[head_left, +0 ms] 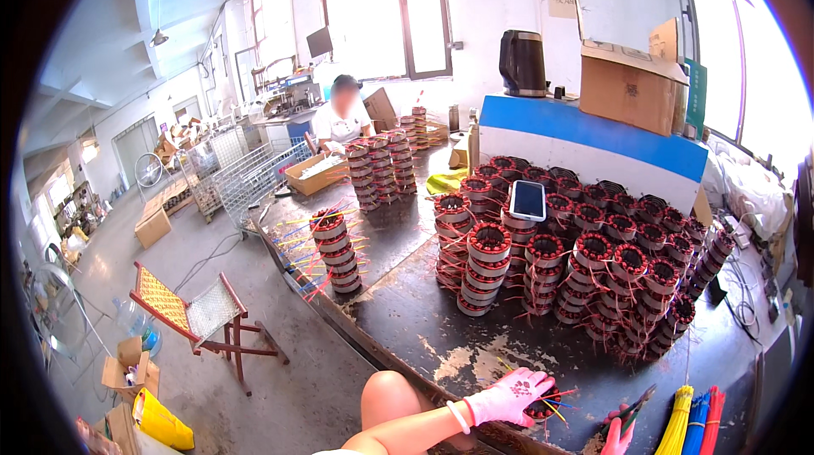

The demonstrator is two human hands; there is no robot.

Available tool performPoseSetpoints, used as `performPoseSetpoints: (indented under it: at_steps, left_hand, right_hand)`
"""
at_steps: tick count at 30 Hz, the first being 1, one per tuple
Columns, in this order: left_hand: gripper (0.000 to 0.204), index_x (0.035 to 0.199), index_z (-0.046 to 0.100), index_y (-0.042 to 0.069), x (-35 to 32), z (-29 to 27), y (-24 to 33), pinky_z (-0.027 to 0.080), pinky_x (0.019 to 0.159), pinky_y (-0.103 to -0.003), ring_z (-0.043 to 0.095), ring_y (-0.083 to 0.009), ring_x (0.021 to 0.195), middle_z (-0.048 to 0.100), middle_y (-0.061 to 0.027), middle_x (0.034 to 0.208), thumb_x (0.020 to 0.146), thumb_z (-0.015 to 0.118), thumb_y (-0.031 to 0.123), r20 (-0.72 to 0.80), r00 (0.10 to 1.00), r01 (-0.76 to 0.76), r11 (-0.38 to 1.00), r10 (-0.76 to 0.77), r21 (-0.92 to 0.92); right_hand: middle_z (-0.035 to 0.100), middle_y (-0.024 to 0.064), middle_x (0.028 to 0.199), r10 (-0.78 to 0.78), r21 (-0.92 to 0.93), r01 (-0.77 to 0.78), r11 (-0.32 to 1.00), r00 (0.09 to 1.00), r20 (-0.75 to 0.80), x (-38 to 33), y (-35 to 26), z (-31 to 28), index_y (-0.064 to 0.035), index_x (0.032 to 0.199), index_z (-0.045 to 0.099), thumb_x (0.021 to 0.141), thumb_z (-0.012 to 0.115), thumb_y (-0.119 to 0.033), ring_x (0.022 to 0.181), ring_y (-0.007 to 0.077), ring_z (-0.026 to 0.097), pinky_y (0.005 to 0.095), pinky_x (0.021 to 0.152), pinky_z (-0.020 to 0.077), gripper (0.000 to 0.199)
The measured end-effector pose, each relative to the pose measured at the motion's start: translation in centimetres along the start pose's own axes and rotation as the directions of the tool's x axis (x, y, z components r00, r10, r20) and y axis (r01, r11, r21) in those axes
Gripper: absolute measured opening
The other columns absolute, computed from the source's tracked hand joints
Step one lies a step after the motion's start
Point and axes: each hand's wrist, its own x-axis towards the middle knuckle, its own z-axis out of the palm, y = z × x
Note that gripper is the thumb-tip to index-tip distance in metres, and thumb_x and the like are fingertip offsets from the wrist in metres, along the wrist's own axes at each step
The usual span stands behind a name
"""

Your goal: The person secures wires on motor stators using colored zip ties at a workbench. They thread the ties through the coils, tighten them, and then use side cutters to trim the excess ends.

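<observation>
My left hand [510,397], in a pink-and-white glove, is closed on a single motor stator [543,412] at the table's near edge. Red, yellow and blue wire ends stick out of it. To the right, my right hand [620,436], partly cut off by the lower rim, grips dark-handled pliers [634,408] whose jaws point up and away. Beyond my hands stand many stacks of stators [489,256] wound with red wire. Beside my right hand lie bundles of yellow wires [676,423], blue wires [697,424] and red wires [714,421].
A phone [527,200] lies on the stacks. One separate stator stack [337,253] with loose wires stands at the table's left edge. A co-worker [343,116] sits at the far end. A folding chair [208,315] is on the floor at left; a cardboard box [627,90] sits up behind.
</observation>
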Motion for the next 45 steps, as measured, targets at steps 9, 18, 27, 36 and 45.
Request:
performPoseSetpoints:
  at_steps: [9,18,27,36,45]
  left_hand:
    - [0.105,0.146,0.041,-0.008,-0.5,0.5,0.6,0.044,0.105,-0.044,0.058,-0.0375,0.117,0.055,-0.0226,0.129,0.07,0.084,0.049,0.008,0.998,0.054,0.994,-0.056,0.098]
    - [0.038,0.095,0.057,0.007,3.2,-3.0,2.1,0.049,0.077,-0.047,0.063,-0.0396,0.087,0.061,-0.0154,0.086,0.072,0.078,0.029,-0.223,0.963,-0.174,0.982,0.154,-0.07]
    - [0.103,0.15,0.049,0.011,1.4,-1.8,-2.5,0.028,0.124,-0.054,0.049,-0.0398,0.135,0.053,-0.0203,0.142,0.061,0.092,0.039,-0.017,1.0,0.013,0.995,-0.011,0.101]
    - [0.102,0.147,0.051,0.01,1.8,-3.4,-5.1,0.031,0.124,-0.051,0.046,-0.0405,0.137,0.055,-0.0146,0.144,0.055,0.093,0.029,0.07,0.994,-0.082,0.997,0.083,-0.006]
    - [0.099,0.145,0.053,0.01,1.9,-3.4,-5.5,0.034,0.122,-0.051,0.045,-0.0422,0.138,0.055,-0.0141,0.144,0.056,0.093,0.029,0.061,0.995,-0.079,0.996,0.081,-0.034]
  right_hand:
    - [0.065,0.0113,0.129,-0.053,-0.035,0.053,0.998,0.999,0.006,-0.3,1.4,0.0,0.0056,0.144,0.052,0.102,0.067,-0.023,0.11,0.0206,0.061,0.0343,0.1,0.0485,0.053]
    - [0.064,0.0008,0.109,-0.037,0.041,0.038,0.998,0.999,-0.023,0.0,-2.7,-0.8,-0.0024,0.14,0.058,0.1,0.064,-0.009,0.101,0.0105,0.058,0.0276,0.093,0.0472,0.041]
    - [0.07,0.01,0.108,0.583,0.063,-0.72,0.691,0.606,0.541,-2.2,-9.7,-0.3,-0.0007,0.133,0.054,0.104,0.06,-0.032,0.099,0.0219,0.071,0.0355,0.092,0.0554,0.044]
    - [0.068,0.0072,0.109,0.694,-0.251,-0.787,0.564,0.286,0.661,-1.7,-8.0,3.9,-0.0066,0.136,0.054,0.1,0.062,-0.05,0.091,0.0187,0.071,0.0315,0.083,0.0551,0.057]
    - [0.068,0.0082,0.111,0.673,-0.224,-0.787,0.575,0.299,0.677,-1.1,-6.9,5.1,-0.0042,0.139,0.052,0.101,0.059,-0.051,0.093,0.0181,0.07,0.0323,0.083,0.0563,0.061]
